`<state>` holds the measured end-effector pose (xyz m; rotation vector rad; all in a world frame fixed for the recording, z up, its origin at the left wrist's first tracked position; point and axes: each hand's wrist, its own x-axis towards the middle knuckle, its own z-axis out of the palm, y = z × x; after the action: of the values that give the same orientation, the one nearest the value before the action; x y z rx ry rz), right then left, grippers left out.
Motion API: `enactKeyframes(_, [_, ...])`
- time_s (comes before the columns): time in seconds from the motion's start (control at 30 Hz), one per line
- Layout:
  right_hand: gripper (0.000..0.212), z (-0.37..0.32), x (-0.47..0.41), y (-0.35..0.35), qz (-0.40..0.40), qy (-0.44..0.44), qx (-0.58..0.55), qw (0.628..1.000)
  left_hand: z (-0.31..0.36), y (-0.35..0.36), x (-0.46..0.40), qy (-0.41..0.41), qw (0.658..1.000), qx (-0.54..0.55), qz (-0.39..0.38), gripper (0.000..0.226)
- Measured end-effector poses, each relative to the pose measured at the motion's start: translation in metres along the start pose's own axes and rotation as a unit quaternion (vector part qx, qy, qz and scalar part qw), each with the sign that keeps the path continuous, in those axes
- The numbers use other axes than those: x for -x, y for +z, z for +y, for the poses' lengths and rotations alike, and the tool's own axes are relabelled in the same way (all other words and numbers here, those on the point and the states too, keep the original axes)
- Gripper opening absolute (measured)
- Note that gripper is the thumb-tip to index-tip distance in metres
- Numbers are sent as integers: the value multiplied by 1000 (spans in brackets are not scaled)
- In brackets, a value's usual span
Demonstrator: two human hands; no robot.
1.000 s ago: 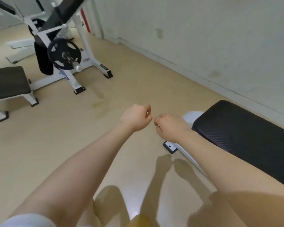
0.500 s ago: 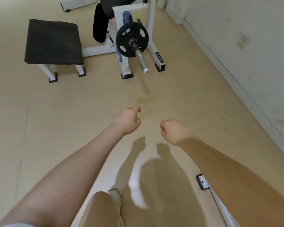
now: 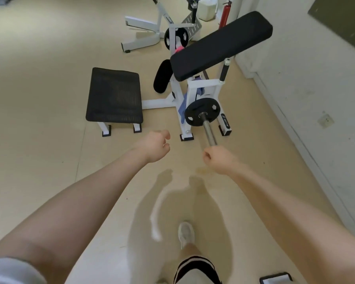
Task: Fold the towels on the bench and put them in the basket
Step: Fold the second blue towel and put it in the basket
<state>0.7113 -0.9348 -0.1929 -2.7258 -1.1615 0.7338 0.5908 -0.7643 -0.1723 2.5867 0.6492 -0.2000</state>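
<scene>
Both my arms stretch forward over the beige gym floor. My left hand (image 3: 155,146) is curled into a loose fist and holds nothing. My right hand (image 3: 218,158) is also curled with nothing in it, a hand's width to the right of the left one. A blue cloth (image 3: 183,104) hangs inside the white frame of the weight machine (image 3: 195,93) ahead of my hands. A bit of pink cloth (image 3: 178,49) shows behind the machine's pad. No basket is in view.
A black padded seat (image 3: 114,95) on white legs stands ahead left. The machine's black pad (image 3: 219,46) tilts upward; its weight plate (image 3: 202,114) and steel bar (image 3: 209,132) point toward my right hand. A white wall (image 3: 316,89) runs along the right. My shoe (image 3: 186,232) steps forward.
The view has swung left away from the black bench, and the weight machine has come closer. My hands have moved apart and stay curled.
</scene>
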Motion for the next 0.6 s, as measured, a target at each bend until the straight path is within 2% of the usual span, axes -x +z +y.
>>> enactKeyframes(0.3, [30, 32, -224, -108, 39, -7, -4, 999, -23, -78, -201, -30, 999, -17, -2, 39])
enactKeyframes(0.47, [20, 41, -320, -189, 14, 6, -5, 1000, -28, -145, -306, -60, 995, 62, 46, 34])
enactKeyframes(0.6, [19, 49, -397, -211, 31, 30, -35, 998, -48, -155, -384, -61, 993, 91, 50, 31])
